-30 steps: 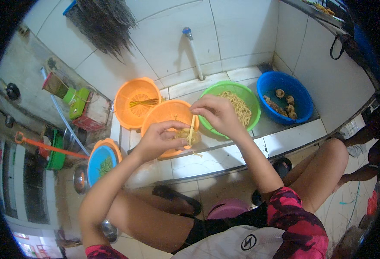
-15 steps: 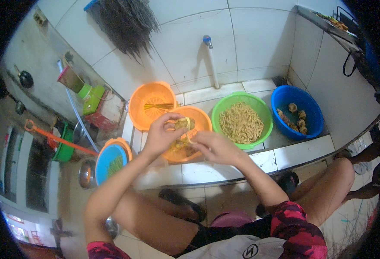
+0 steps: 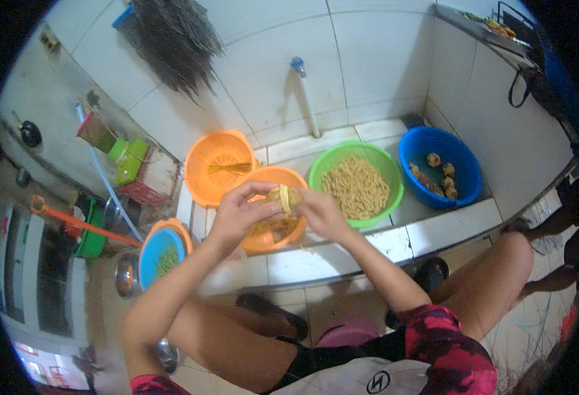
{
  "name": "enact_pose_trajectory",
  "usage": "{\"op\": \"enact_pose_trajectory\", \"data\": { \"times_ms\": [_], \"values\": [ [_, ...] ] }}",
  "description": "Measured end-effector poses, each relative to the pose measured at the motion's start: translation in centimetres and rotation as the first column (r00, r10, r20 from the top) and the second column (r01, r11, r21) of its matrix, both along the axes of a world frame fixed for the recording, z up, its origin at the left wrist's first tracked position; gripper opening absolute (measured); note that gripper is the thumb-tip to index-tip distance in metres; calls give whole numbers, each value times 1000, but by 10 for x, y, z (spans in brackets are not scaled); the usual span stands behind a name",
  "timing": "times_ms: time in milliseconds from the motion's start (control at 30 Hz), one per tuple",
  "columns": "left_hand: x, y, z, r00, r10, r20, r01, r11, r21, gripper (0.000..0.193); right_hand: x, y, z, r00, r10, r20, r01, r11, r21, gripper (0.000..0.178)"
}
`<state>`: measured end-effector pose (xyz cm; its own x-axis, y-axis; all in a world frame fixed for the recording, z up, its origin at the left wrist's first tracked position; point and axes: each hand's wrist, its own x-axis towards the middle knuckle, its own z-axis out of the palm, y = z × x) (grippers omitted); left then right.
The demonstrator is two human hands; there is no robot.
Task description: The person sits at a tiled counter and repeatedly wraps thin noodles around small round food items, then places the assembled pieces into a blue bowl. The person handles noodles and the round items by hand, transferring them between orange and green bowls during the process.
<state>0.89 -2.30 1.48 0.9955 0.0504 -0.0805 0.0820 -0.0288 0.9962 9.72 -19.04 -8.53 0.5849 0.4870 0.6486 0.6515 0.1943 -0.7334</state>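
Note:
My left hand grips a small yellow-brown bundle with its fingers and thumb. A pale strand, like a noodle or a thin gut, runs round the bundle's middle. At the bundle's right side my right hand is closed, its fingertips pressed together against the bundle and partly blurred. Both hands are above an orange basin with yellowish-brown pieces in it. Just right of it, a green basin holds a heap of similar pale strands. Several wrapped brown bundles lie in the blue basin farther right.
Another orange basin with thin sticks stands behind left. On the low tiled ledge are the basins, near a standpipe. At left are a light-blue bowl of cut greens and a blender. Someone's legs show at far right.
My right hand has come up from below the bundle to its right side, and the loose strand between them no longer shows. The view has shifted slightly, moving the basins leftward.

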Motion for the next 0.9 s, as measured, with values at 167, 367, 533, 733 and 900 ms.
{"op": "enact_pose_trajectory", "data": {
  "times_ms": [167,367,533,733,900],
  "values": [
    [5,9,-5,979,48,200,-128,904,407,31,-15,-6,17,967,149,207,-90,959,-269,19],
    [3,7,-10,982,-174,74,83,749,658,28,9,-26,35,930,63,362,22,974,-224,16],
    [1,11,-2,965,-230,-127,254,940,228,30,17,-23,18,987,151,58,-149,988,-36,13],
    [4,13,-4,999,-46,-25,46,999,5,36,-3,0,-6,990,140,32,-138,989,-52,17],
    [8,25,-13,979,13,201,-108,877,469,29,-15,-1,5,982,187,28,-177,964,-198,15]
  ]
}}
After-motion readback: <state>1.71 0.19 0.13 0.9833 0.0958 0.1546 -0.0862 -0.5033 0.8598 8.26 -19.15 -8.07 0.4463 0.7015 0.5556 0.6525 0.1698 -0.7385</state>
